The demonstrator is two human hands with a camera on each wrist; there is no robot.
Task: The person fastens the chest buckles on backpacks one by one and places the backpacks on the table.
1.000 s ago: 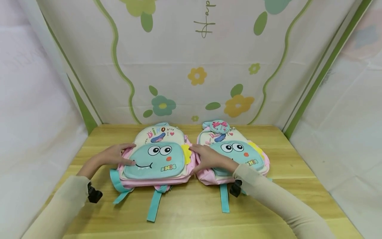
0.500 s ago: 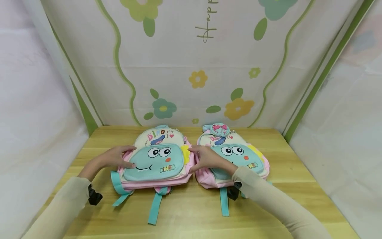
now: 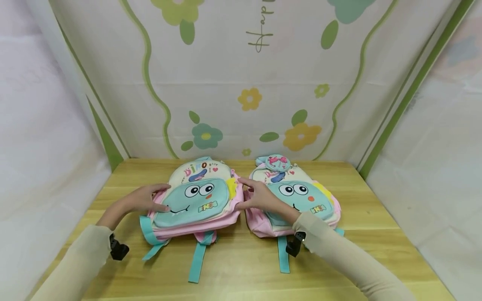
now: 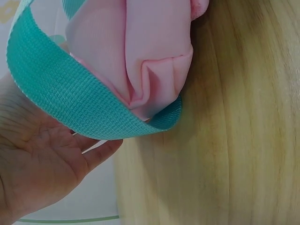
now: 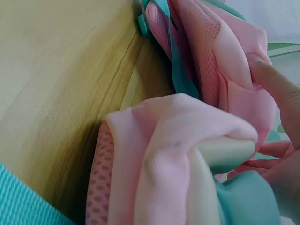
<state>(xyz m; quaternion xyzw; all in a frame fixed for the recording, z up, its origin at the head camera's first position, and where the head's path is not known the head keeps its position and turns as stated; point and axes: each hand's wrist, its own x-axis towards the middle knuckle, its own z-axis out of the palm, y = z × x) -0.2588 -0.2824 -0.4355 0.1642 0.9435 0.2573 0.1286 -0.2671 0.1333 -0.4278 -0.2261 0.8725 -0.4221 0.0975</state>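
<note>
A child's dinosaur backpack [image 3: 188, 217], pink and cream with a teal face pocket, lies at the left of the table, its right side tipped up. My left hand [image 3: 143, 198] holds its left side, thumb on the front pocket. On its right side my right hand [image 3: 261, 196] grips the pink fabric, and the thumb [image 5: 269, 77] presses a dent into it in the right wrist view. A teal strap [image 4: 70, 98] loops in front of my left hand in the left wrist view. A matching backpack [image 3: 308, 200] lies at the right, partly behind my right hand and wrist.
A round teal pouch [image 3: 278, 162] sits on top of the right backpack. Teal straps hang toward the front of the wooden table [image 3: 241, 267]. White floral fabric [image 3: 226, 62] closes off the back and both sides.
The left backpack's right side has risen and its face has turned toward the left, with my right hand on it. The left hand and the right backpack stay almost in place.
</note>
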